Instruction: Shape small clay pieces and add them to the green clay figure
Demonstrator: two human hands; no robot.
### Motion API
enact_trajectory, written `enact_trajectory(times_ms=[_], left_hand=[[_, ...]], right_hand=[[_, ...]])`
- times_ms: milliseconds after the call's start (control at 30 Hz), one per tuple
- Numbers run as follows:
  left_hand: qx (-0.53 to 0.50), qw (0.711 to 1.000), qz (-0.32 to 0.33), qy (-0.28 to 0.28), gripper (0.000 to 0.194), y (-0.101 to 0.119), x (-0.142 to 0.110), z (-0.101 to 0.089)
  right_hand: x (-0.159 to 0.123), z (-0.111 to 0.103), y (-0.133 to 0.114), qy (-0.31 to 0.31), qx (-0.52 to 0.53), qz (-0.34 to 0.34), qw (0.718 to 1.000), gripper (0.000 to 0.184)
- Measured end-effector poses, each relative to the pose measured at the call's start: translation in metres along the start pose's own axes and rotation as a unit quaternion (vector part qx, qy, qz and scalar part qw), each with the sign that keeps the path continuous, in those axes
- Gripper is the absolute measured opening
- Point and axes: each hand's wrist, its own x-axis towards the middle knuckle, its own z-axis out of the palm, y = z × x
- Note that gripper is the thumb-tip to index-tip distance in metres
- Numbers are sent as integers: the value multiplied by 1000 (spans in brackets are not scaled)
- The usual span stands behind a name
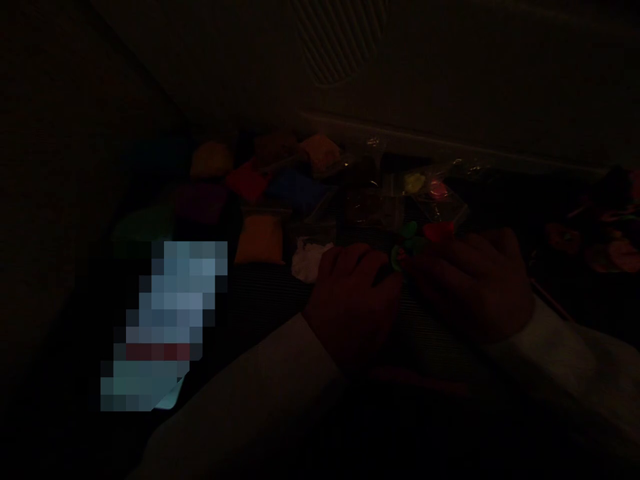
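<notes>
The scene is very dark. Small green pieces [399, 258], looking soft like modelling clay, lie between my two hands. My right hand [475, 287] has its fingers closed together at the green pieces, the tips partly hidden. A red piece [439, 231] shows just beyond those fingers. My left hand [353, 300] is curled, knuckles up, its finger ends reaching the left side of the green. What it grips is hidden. A whitish lump [306, 259], in or beside a transparent bag, sits just left of my left hand.
Bags of coloured material lie behind: an orange bag [260, 239], blue bag [297, 189], red bag [249, 180] and purple bag [201, 202]. A lit phone [170, 320], its screen pixelated, is at left. Indistinct pinkish objects [617, 253] are at far right. A pale wall [475, 87] rises behind.
</notes>
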Motion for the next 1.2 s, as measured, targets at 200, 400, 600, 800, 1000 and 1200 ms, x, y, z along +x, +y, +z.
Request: enact_trajectory(times_ms=[200, 400, 600, 800, 1000, 1200], left_hand=[[3, 1000, 0, 4, 20, 1, -1, -1], [4, 1000, 7, -2, 22, 0, -1, 0], [4, 1000, 9, 10, 22, 0, -2, 1], [-2, 1000, -1, -3, 21, 0, -1, -1], [1, 1000, 8, 17, 21, 0, -2, 0], [0, 1000, 9, 20, 20, -1, -3, 0]], right_hand=[[0, 1, -1, 3, -5, 12, 1000, 19], [-1, 1, 0, -2, -2, 20, 1000, 19], [-4, -2, 1, -10, 5, 3, 1000, 15], [-4, -1, -1, -19, 11, -14, 1000, 17], [-4, -2, -1, -29, 23, -13, 999, 19], [-4, -2, 0, -36, 33, -14, 999, 20]])
